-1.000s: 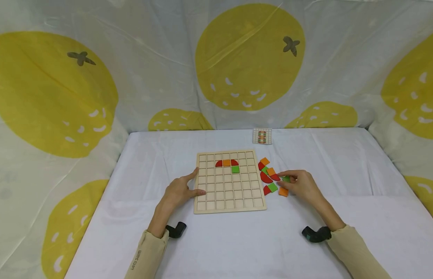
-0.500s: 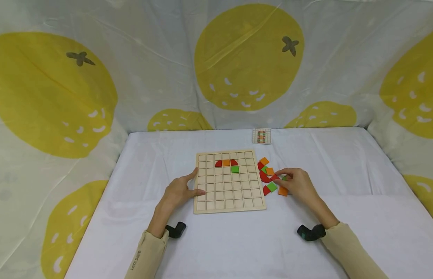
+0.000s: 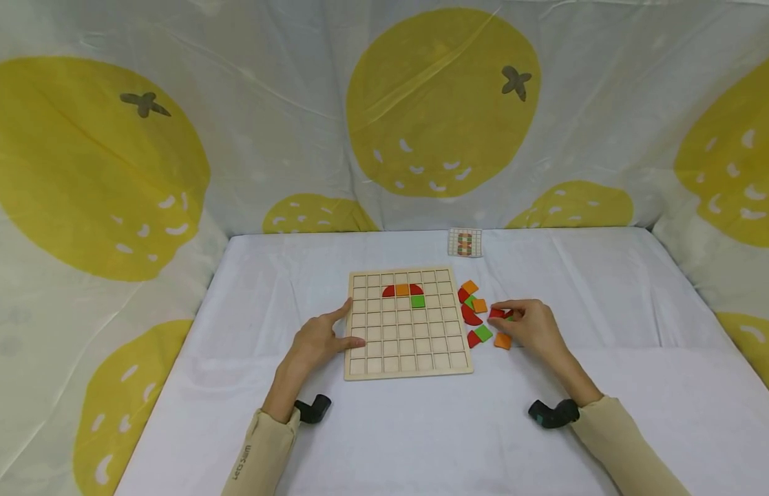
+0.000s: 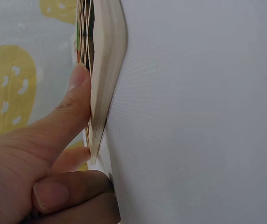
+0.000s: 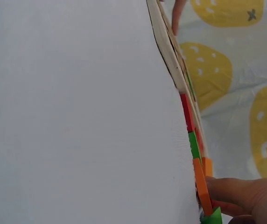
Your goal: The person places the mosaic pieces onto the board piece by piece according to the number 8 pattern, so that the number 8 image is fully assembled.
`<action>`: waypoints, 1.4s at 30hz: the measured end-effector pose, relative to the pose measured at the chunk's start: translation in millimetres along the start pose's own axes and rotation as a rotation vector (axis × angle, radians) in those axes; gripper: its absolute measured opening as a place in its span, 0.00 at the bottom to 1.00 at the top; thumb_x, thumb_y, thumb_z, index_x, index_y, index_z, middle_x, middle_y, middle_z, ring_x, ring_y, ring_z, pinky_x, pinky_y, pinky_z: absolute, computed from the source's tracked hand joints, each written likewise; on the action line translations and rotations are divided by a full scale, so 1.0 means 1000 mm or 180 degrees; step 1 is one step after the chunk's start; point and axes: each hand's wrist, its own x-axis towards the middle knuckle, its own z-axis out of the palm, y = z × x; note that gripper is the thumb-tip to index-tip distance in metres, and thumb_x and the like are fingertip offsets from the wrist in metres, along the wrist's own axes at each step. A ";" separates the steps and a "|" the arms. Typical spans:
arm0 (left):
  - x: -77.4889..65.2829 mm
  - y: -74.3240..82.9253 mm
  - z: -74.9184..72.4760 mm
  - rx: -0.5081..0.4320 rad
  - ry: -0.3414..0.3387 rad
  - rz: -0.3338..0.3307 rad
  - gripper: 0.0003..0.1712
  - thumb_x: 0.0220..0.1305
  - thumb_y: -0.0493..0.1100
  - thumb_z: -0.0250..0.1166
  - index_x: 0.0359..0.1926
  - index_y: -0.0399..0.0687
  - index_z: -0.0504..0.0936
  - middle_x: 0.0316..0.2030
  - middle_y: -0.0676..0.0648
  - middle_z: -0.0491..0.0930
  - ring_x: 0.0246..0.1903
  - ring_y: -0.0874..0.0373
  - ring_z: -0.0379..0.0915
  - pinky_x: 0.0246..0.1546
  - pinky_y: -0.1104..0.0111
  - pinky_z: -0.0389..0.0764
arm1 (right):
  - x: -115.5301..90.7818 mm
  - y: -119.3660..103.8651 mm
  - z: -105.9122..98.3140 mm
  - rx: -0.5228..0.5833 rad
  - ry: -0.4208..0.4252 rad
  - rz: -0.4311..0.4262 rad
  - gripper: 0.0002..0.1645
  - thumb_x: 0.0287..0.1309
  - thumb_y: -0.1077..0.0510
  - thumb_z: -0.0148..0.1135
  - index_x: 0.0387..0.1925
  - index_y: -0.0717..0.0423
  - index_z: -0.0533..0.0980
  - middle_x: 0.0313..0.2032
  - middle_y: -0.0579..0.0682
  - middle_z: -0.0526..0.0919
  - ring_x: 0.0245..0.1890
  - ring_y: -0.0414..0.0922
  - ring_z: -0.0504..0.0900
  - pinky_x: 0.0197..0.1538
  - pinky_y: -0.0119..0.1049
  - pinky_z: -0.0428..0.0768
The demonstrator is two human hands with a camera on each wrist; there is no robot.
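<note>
A square wooden grid board (image 3: pixel 390 351) lies on the table. In its upper cells sit two red quarter-round tiles (image 3: pixel 416 289), an orange square tile (image 3: pixel 402 290) between them and a green square tile (image 3: pixel 418 301). My left hand (image 3: pixel 316 341) holds the board at its left edge, thumb on the top face (image 4: pixel 63 116) and index fingertip at the side. To the right of the board, my right hand (image 3: pixel 533 327) pinches a red tile (image 3: pixel 496 313) between thumb and index finger. Part of this tile is hidden by the fingers; a bit of green shows behind it.
Loose red, green and orange tiles lie along the board's right side, among them a red half-round shape (image 3: pixel 470 315), a green square (image 3: pixel 482 333) and an orange square (image 3: pixel 503 341). A pattern card (image 3: pixel 465 243) lies at the table's back edge, before a lemon-print cloth (image 3: pixel 443 103).
My right hand has moved slightly left into the tiles and taken the red tile, which is now drawn right, away from the orange square and the red half-round shape. The left hand stays put.
</note>
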 end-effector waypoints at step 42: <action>0.000 0.001 -0.001 0.0050 -0.0014 0.0026 0.57 0.56 0.60 0.77 0.81 0.54 0.59 0.26 0.44 0.79 0.29 0.56 0.69 0.33 0.66 0.70 | 0.004 0.007 -0.011 -0.0038 -0.0153 -0.0046 0.25 0.60 0.58 0.74 0.59 0.58 0.83 0.20 0.46 0.64 0.23 0.44 0.64 0.23 0.31 0.59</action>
